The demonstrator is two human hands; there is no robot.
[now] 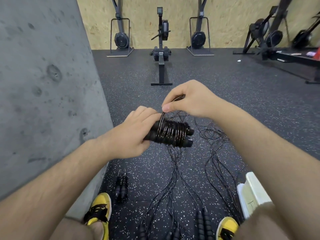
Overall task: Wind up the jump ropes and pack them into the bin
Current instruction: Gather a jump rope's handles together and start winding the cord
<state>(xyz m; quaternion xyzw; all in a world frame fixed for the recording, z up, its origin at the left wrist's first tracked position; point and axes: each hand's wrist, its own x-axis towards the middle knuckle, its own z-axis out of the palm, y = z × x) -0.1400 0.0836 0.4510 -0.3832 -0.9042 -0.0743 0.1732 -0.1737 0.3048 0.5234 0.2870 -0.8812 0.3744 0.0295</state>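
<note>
My left hand [133, 134] grips the pair of black handles of a jump rope [171, 133], with its cord coiled many times around them. My right hand [188, 99] pinches the loose end of that cord just above the coil. A wound jump rope [121, 187] lies on the floor near my left shoe. Several unwound ropes [174, 179] trail across the floor, their handles [202, 220] between my feet. The white bin [251, 193] stands at the lower right, partly hidden by my right forearm.
A grey concrete wall [43, 84] rises on the left. A rowing machine [161, 54] stands ahead, with ski trainers [121, 38] against the plywood wall and more machines [270, 38] at the right. My yellow shoes [100, 210] are on the speckled rubber floor.
</note>
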